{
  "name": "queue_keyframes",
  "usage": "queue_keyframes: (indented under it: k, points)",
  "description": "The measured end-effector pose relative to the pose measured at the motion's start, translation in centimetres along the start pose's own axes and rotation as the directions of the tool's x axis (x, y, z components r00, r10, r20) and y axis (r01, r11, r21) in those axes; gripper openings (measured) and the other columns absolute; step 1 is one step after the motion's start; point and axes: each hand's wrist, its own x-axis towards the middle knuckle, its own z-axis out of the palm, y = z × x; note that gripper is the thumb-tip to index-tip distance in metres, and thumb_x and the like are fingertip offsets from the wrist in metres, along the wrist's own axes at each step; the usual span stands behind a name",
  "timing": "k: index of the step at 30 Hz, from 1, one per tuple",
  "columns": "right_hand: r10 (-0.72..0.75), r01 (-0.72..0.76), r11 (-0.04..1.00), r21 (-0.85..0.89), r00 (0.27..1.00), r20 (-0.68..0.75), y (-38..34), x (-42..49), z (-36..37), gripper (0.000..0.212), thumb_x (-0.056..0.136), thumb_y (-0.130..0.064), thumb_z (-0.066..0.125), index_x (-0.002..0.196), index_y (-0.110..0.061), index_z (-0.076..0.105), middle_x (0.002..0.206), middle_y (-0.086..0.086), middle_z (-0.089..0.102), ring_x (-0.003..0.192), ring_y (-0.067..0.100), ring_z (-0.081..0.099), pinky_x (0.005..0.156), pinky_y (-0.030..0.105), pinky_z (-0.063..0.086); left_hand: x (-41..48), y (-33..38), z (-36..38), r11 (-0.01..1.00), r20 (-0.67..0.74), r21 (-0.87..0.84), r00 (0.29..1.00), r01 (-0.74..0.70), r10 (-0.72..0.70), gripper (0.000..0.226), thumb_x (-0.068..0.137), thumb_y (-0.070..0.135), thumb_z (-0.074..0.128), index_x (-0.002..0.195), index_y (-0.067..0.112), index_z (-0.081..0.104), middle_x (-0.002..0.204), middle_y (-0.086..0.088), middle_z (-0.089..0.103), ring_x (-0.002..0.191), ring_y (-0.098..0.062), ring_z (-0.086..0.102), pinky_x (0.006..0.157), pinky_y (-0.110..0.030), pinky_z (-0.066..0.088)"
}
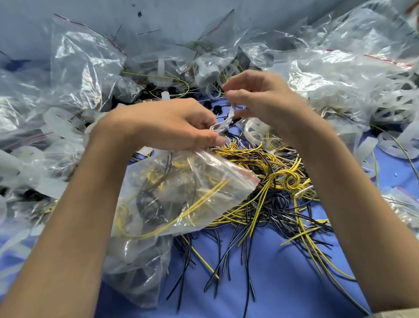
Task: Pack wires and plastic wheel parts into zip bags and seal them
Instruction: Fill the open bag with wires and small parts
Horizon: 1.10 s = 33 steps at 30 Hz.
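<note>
Frame centre: white wire coil (222, 124) pinched between curled fingers (209, 122) of left hand (168, 127) and right hand (261, 101), probably to fold it compact. Part-filled zip bag (181, 196) gripped under left, mouth near for loading. Loose wires (272, 180) heaped beneath on bench (269, 295).

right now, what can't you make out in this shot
Head view:
1. Mouth of the zip bag: partly under the left hand, open or sealed unclear.
2. White wires pinched by the right hand: blurred, count unreadable.
3. Red-white object top right: cut off by the frame edge.
</note>
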Motion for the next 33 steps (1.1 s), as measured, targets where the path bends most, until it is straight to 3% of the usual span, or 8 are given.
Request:
queue_keyframes:
  k: [4, 10, 14, 17, 22, 25, 29, 33]
  points:
    - [-0.192, 0.163, 0.948, -0.273, 0.978, -0.086, -0.2, 0.0, 0.2, 0.038, 0.087, -0.02, 0.064, 0.125, -0.025, 0.059, 0.127, -0.005, 0.056, 0.114, 0.006, 0.052, 0.103, 0.028, 0.041, 0.1, -0.3, -0.3, 1.0, -0.115, -0.006, 0.993, -0.012, 0.011, 0.041, 0.086, 0.049, 0.05, 0.063, 0.016, 0.05, 0.046, 0.012, 0.042, 0.043, -0.004, 0.033, 0.043, -0.019, 0.027]
    - [-0.252, 0.256, 0.967, -0.022, 0.961, 0.118, -1.0, -0.7, 0.7, 0.03, 0.1, -0.024, 0.042, 0.115, -0.009, 0.063, 0.112, 0.006, 0.067, 0.106, 0.008, 0.06, 0.098, 0.022, 0.045, 0.5, -1.0, -0.7, 0.991, -0.348, -0.124, 0.937, -0.054, 0.007, 0.041, 0.095, 0.035, 0.049, 0.058, 0.017, 0.047, 0.04, 0.013, 0.045, 0.036, -0.001, 0.033, 0.038, -0.014, 0.026]
    - [-0.163, 0.163, 0.986, 0.023, 0.938, 0.308, -0.9, -1.0, 1.4, 0.053, 0.099, -0.03, 0.041, 0.146, -0.009, 0.028, 0.131, -0.004, 0.049, 0.111, -0.006, 0.048, 0.093, 0.003, 0.036, 0.5, -1.1, -0.6, 0.993, -0.398, -0.094, 0.917, -0.073, 0.03, 0.044, 0.099, 0.02, 0.045, 0.055, 0.018, 0.05, 0.042, 0.013, 0.049, 0.039, -0.002, 0.038, 0.04, -0.013, 0.028]
    - [-0.144, 0.131, 0.989, 0.062, 0.926, 0.35, -0.7, -0.8, 2.0, 0.077, 0.095, -0.04, 0.046, 0.151, -0.013, 0.001, 0.14, -0.003, 0.042, 0.131, 0.003, 0.036, 0.113, 0.026, 0.027, 0.4, -0.6, -0.5, 0.984, -0.395, -0.133, 0.917, -0.12, 0.058, 0.045, 0.097, 0.027, 0.048, 0.055, 0.023, 0.064, 0.052, 0.008, 0.062, 0.05, -0.007, 0.045, 0.047, -0.021, 0.034]
    - [-0.188, 0.171, 0.982, 0.078, 0.898, 0.397, -0.4, -0.4, 2.0, 0.105, 0.08, -0.038, 0.06, 0.148, -0.014, -0.017, 0.1, -0.014, 0.068, 0.103, -0.005, 0.056, 0.105, 0.024, 0.038, -0.1, 0.4, -0.6, 0.932, -0.414, -0.29, 0.906, -0.219, 0.084, 0.039, 0.094, 0.033, 0.047, 0.071, 0.008, 0.067, 0.052, 0.003, 0.059, 0.042, -0.004, 0.036, 0.038, -0.014, 0.027]
    - [-0.237, 0.266, 0.964, -0.01, 0.878, 0.416, -0.5, -0.4, 2.0, 0.087, 0.088, -0.019, 0.063, 0.15, -0.004, 0.003, 0.135, -0.004, 0.047, 0.123, -0.001, 0.043, 0.108, 0.022, 0.035, -0.4, 0.8, -0.7, 0.916, -0.437, -0.34, 0.898, -0.214, 0.048, 0.034, 0.085, 0.041, 0.048, 0.071, 0.018, 0.067, 0.049, 0.002, 0.054, 0.036, -0.003, 0.035, 0.033, -0.013, 0.027]
    - [-0.305, 0.34, 0.94, -0.024, 0.87, 0.387, -0.8, -0.9, 2.0, 0.006, 0.096, -0.016, 0.049, 0.101, -0.017, 0.052, 0.078, -0.007, 0.056, 0.071, -0.001, 0.054, 0.069, 0.019, 0.047, -0.7, 0.7, -0.9, 0.939, -0.4, -0.305, 0.916, -0.16, 0.026, 0.041, 0.082, 0.047, 0.048, 0.077, 0.013, 0.071, 0.06, -0.005, 0.065, 0.05, -0.023, 0.036, 0.035, -0.014, 0.025]
    - [-0.349, 0.39, 0.919, -0.051, 0.868, 0.353, -0.7, -0.9, 1.6, 0.018, 0.095, -0.024, 0.049, 0.081, -0.034, 0.051, 0.065, -0.005, 0.053, 0.057, 0.007, 0.051, 0.057, 0.019, 0.043, -0.8, 0.9, -0.9, 0.951, -0.405, -0.274, 0.914, -0.143, 0.02, 0.037, 0.092, 0.037, 0.05, 0.072, 0.016, 0.073, 0.058, 0.006, 0.068, 0.05, -0.016, 0.043, 0.038, -0.01, 0.027]
